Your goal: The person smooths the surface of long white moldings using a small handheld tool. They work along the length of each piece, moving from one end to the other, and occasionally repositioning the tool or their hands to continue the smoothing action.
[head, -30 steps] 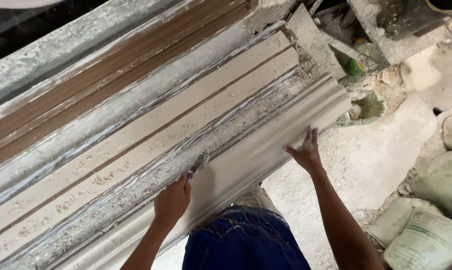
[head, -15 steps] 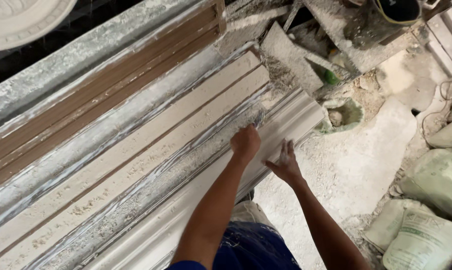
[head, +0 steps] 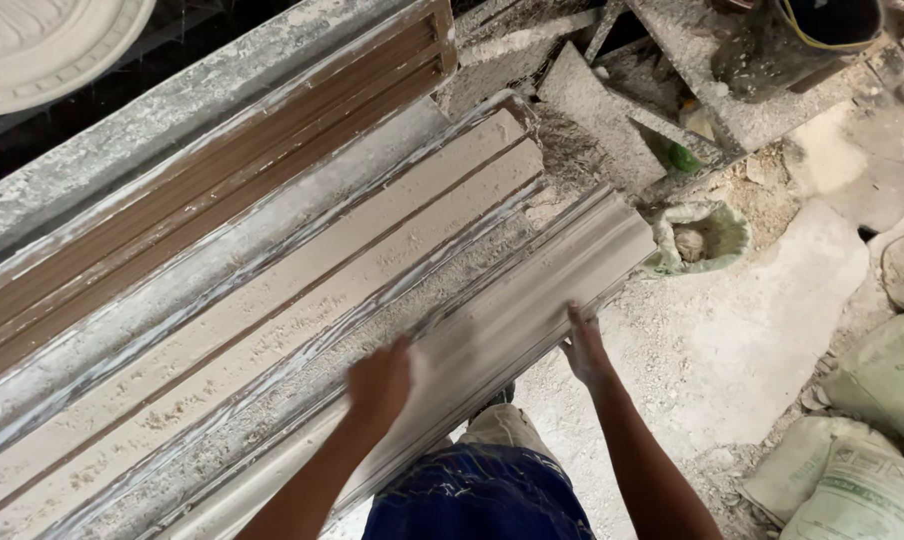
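Observation:
A long white plaster cornice moulding (head: 562,275) lies along the near edge of a plaster-caked workbench (head: 272,290), running from lower left to upper right. My left hand (head: 380,378) is blurred with motion and rests on the moulding's upper face, fingers curled; whether it grips anything I cannot tell. My right hand (head: 584,345) presses flat, fingers spread, against the moulding's lower outer edge. Beside the moulding lie pale plaster-filled mould channels (head: 302,270) with thin brown strips between them.
Brown wooden rails (head: 202,190) run along the bench's far side. A round white plaster rosette (head: 42,45) sits top left. Rubble, a broken slab (head: 597,110), a green-rimmed bowl (head: 702,235) and filled sacks (head: 862,470) cover the dusty floor at right.
My left hand slid back down the moulding toward the lower left after reaching up it half a second ago. My right hand stayed on the outer edge. The view shifted slightly.

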